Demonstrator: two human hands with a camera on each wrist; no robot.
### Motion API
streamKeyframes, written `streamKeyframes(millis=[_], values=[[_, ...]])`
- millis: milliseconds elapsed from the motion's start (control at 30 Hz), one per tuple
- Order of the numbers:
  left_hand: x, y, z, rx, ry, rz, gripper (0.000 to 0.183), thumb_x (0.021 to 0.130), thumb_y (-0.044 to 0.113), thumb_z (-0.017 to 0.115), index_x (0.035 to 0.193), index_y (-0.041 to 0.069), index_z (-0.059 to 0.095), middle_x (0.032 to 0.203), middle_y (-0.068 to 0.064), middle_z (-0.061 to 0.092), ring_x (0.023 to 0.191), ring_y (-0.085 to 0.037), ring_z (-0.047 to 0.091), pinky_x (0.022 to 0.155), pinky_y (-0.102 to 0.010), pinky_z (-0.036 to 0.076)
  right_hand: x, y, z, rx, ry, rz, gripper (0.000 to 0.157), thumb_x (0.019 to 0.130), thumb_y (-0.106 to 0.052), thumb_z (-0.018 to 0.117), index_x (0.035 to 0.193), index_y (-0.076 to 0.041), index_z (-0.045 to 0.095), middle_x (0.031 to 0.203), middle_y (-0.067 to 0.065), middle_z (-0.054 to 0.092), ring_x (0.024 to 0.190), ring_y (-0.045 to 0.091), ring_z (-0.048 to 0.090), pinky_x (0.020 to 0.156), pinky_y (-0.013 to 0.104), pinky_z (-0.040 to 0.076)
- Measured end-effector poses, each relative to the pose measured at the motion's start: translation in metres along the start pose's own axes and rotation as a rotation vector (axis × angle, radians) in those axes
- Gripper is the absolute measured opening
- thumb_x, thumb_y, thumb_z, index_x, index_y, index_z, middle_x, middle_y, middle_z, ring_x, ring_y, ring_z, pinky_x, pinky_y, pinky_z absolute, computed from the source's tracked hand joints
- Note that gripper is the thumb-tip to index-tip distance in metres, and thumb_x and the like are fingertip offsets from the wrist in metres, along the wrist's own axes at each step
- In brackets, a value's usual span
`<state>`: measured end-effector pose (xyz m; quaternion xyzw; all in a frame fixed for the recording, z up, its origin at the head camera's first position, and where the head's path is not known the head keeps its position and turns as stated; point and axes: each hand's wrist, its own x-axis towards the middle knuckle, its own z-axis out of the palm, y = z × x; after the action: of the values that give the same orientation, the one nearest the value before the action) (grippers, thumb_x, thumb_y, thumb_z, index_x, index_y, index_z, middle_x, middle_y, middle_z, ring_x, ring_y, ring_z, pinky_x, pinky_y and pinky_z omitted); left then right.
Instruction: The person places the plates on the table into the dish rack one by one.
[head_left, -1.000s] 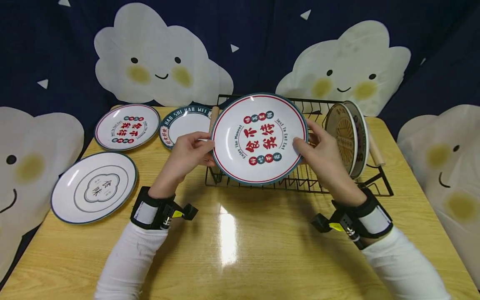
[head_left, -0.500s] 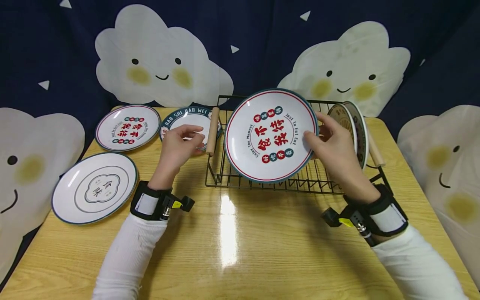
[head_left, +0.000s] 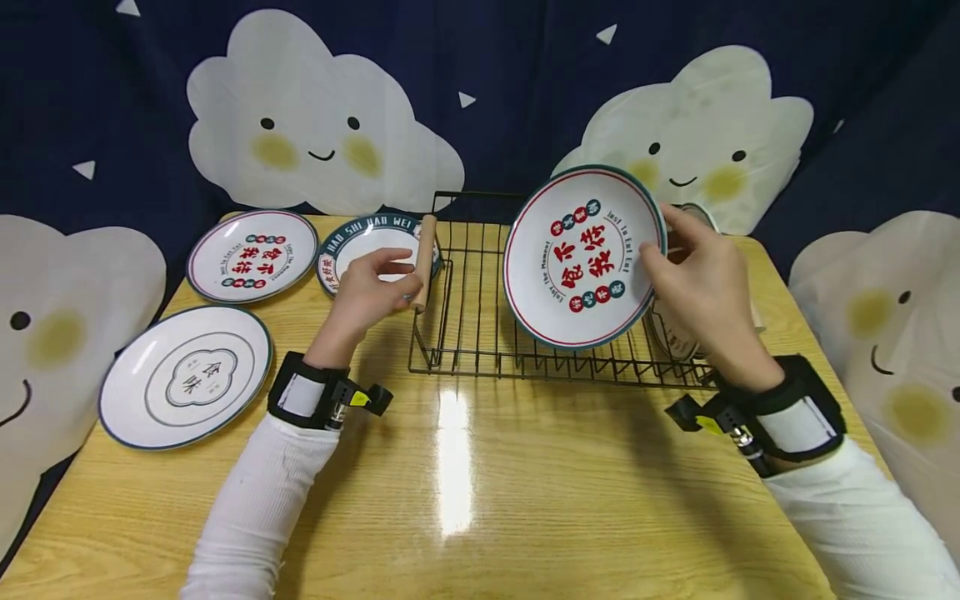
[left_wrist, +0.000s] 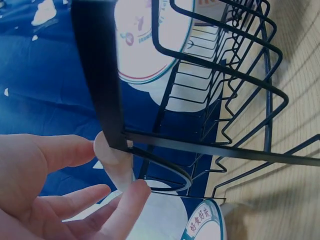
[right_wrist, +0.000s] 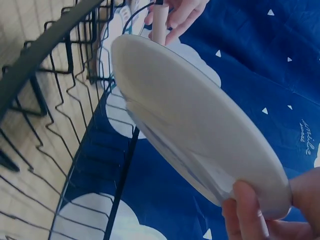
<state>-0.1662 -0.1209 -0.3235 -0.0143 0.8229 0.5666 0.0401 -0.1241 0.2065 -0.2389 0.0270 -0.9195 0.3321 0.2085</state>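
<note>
Right grip (head_left: 705, 287) clamped on red-lettered plate (head_left: 585, 258) over wire rack (head_left: 472, 287), left grip (head_left: 369, 290) around wooden handle (head_left: 426, 260), racked plates (head_left: 705, 218) partly hidden

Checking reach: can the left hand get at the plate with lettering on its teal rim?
Probably yes: that plate lies right by the left hand, with nothing stacked on it. But the hand seems to hold the wooden handle of the rack, so it would likely need to let go first.
</note>
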Motion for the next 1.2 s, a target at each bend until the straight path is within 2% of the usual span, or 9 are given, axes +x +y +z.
streamKeyframes(millis=[233, 367, 467, 633, 733, 800, 1033, 1200], values=[[0.003, 0.000, 0.003, -0.001, -0.029, -0.003, 0.049, 0.082, 0.008, 0.060, 0.130, 0.010, 0.053, 0.115, -0.016, 0.060, 0.079, -0.016, 0.062, 0.062, -0.021, 0.055, 0.005, 0.004, -0.008, -0.098, 0.038, -0.074, 0.039, 0.083, -0.014, 0.057, 0.121, -0.018, 0.063, 0.086, 0.016, 0.070, 0.054, -0.020, 0.041, 0.044, 0.005, 0.033], [0.003, 0.002, 0.004, 0.005, -0.031, -0.007, 0.048, 0.082, 0.007, 0.060, 0.129, 0.012, 0.054, 0.114, -0.014, 0.060, 0.082, -0.018, 0.061, 0.062, -0.022, 0.055, 0.007, 0.005, -0.012, -0.173, 0.072, -0.119, 0.040, 0.082, -0.014, 0.056, 0.120, -0.019, 0.063, 0.081, 0.015, 0.070, 0.047, -0.021, 0.035, 0.037, 0.011, 0.028], [0.003, 0.003, 0.004, 0.015, -0.031, -0.007, 0.048, 0.082, 0.007, 0.060, 0.129, 0.012, 0.054, 0.115, -0.014, 0.060, 0.080, -0.017, 0.061, 0.064, -0.025, 0.055, 0.009, 0.006, -0.015, -0.215, 0.107, -0.161, 0.040, 0.082, -0.013, 0.055, 0.120, -0.018, 0.063, 0.078, 0.015, 0.069, 0.047, -0.007, 0.044, 0.035, 0.017, 0.025], [0.003, 0.001, 0.004, 0.014, -0.015, -0.006, 0.047, 0.082, 0.008, 0.061, 0.128, 0.013, 0.055, 0.114, -0.013, 0.060, 0.077, -0.016, 0.060, 0.064, -0.026, 0.055, 0.012, 0.007, -0.019, -0.264, 0.152, -0.242, 0.038, 0.081, -0.009, 0.053, 0.117, -0.011, 0.065, 0.078, 0.019, 0.069, 0.055, 0.029, 0.058, 0.042, 0.033, 0.031], [0.003, 0.000, 0.005, 0.009, -0.008, -0.003, 0.047, 0.081, 0.007, 0.061, 0.127, 0.014, 0.056, 0.113, -0.013, 0.061, 0.077, -0.016, 0.059, 0.062, -0.024, 0.054, 0.014, 0.008, -0.021, -0.281, 0.161, -0.269, 0.038, 0.081, -0.008, 0.052, 0.116, -0.009, 0.065, 0.079, 0.022, 0.068, 0.058, 0.034, 0.060, 0.045, 0.044, 0.033], [0.002, 0.000, 0.005, 0.008, -0.008, -0.003, 0.048, 0.081, 0.007, 0.061, 0.128, 0.014, 0.056, 0.114, -0.013, 0.061, 0.077, -0.017, 0.060, 0.063, -0.025, 0.055, 0.016, 0.008, -0.022, -0.290, 0.162, -0.277, 0.037, 0.081, -0.008, 0.052, 0.116, -0.008, 0.065, 0.079, 0.022, 0.068, 0.057, 0.036, 0.059, 0.045, 0.048, 0.033], [0.001, 0.001, 0.003, 0.016, -0.016, -0.006, 0.048, 0.081, 0.007, 0.061, 0.128, 0.013, 0.056, 0.115, -0.014, 0.060, 0.076, -0.016, 0.059, 0.069, -0.033, 0.056, 0.019, 0.011, -0.024, -0.339, 0.173, -0.306, 0.036, 0.080, -0.008, 0.052, 0.112, -0.006, 0.067, 0.065, 0.019, 0.063, 0.049, 0.036, 0.051, 0.042, 0.047, 0.029], [0.001, 0.001, 0.004, 0.009, -0.017, -0.004, 0.047, 0.082, 0.008, 0.061, 0.128, 0.014, 0.055, 0.115, -0.013, 0.060, 0.077, -0.018, 0.059, 0.071, -0.036, 0.056, 0.020, 0.012, -0.025, -0.365, 0.182, -0.325, 0.035, 0.079, -0.007, 0.052, 0.111, -0.004, 0.067, 0.068, 0.024, 0.063, 0.054, 0.045, 0.052, 0.041, 0.052, 0.027]])
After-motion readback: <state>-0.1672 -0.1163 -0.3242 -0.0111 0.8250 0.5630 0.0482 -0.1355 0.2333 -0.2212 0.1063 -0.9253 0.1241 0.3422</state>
